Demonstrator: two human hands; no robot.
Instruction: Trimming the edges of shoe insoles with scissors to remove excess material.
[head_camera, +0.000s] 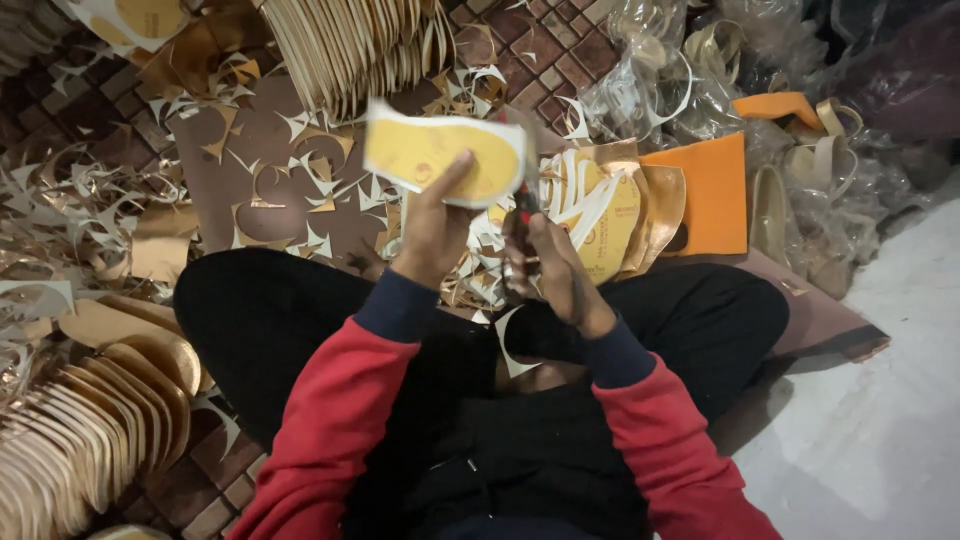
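A: What did the left hand (432, 232) have?

B: It was closed on a yellow insole (443, 155) with a white border, thumb up across the face, holding it flat-on above the lap. A small round red mark sat near the thumb; too small to make out.

A: And the right hand (545, 265)?

B: Curled tight round red-handled scissors (524, 203), the blades at the insole's right edge. How far the blades were parted, I could not tell.

A: Any packages about?

B: Clear plastic bags (690, 80) lay crumpled at the upper right, with pale looped straps showing inside. Beside them lay an orange sheet (712, 190), a flat rectangle, with a smaller orange piece above it. Just left of that sheet, gold insoles (620, 215) were fanned out, one with a faint round mark.

A: What else crowded the place?

B: A brown board (225, 165) under the work was strewn with white and gold offcuts (300, 180). A stack of cream soles (350, 45) stood on edge at the top, another stack (80, 430) at the lower left. Tiled floor (540, 45) showed between them, and pale floor at the right. The person's black-trousered knees and red sleeves filled the foreground, hiding what lay under them.
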